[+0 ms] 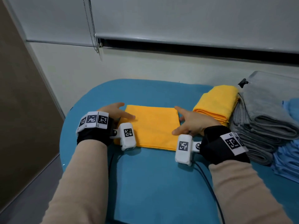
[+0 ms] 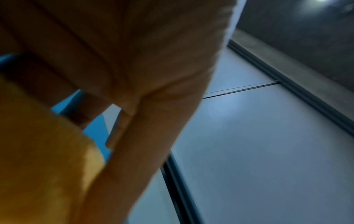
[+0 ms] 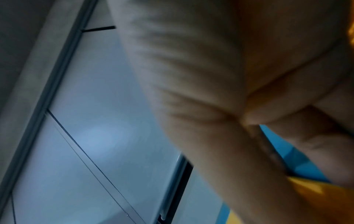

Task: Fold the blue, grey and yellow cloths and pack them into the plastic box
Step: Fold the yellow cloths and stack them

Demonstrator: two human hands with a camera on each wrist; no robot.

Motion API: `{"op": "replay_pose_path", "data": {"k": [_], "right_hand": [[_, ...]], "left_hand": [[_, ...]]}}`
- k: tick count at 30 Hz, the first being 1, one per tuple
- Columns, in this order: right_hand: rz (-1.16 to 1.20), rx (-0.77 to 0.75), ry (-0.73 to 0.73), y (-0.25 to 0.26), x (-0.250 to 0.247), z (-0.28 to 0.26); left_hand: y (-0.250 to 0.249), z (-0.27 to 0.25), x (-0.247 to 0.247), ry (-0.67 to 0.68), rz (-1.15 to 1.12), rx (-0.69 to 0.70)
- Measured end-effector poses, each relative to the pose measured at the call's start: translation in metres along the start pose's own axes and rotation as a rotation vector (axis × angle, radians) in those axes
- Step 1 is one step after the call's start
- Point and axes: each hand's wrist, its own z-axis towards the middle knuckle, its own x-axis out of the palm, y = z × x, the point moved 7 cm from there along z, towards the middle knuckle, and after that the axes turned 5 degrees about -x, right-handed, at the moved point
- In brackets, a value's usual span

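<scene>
**Yellow cloth squared up, no box in sight**

The yellow cloth (image 1: 152, 126) lies folded flat mid-desk (image 1: 161, 183). The left hand (image 1: 115, 113) and right hand (image 1: 192, 122), fingers spread and gripping nothing, bracket its side edges, probably to square them. Right of it lie a folded yellow cloth (image 1: 216, 102), grey stack (image 1: 265, 117) and blue stack (image 1: 289, 152).

no readable words or numbers, only black-and-white square code markers (image 1: 128, 132) on the white wrist units

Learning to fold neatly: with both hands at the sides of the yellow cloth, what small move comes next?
Probably fold the yellow cloth in half again: it lies flat between the left hand and right hand, wider than the folded yellow stack.
</scene>
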Motion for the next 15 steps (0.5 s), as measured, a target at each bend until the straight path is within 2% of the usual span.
{"op": "replay_pose_path", "data": {"k": [2,4,6,7,10,12,13,15], "right_hand": [[0.08,-0.006,-0.061,-0.002,-0.001,0.006],[0.219,-0.025,-0.183,-0.003,-0.008,0.011],[0.339,-0.045,-0.296,-0.005,-0.015,0.015],[0.395,-0.052,-0.326,-0.006,-0.016,0.017],[0.485,-0.043,-0.273,-0.005,-0.012,0.014],[0.367,-0.021,-0.142,-0.002,-0.004,0.008],[0.303,-0.019,-0.109,-0.002,-0.002,0.007],[0.255,-0.034,-0.16,-0.003,-0.006,0.01]], "left_hand": [[-0.001,0.0,0.0,-0.014,0.015,0.024],[-0.006,0.0,-0.005,-0.127,0.017,0.068],[-0.009,0.003,-0.01,-0.227,-0.092,0.093],[-0.008,0.006,-0.009,-0.216,-0.164,0.097],[-0.007,0.008,0.002,-0.014,-0.266,0.107],[-0.008,0.005,0.008,0.124,-0.171,0.155],[-0.008,0.004,0.01,0.163,-0.104,0.179],[-0.008,0.002,0.011,0.18,-0.049,0.191]]}}
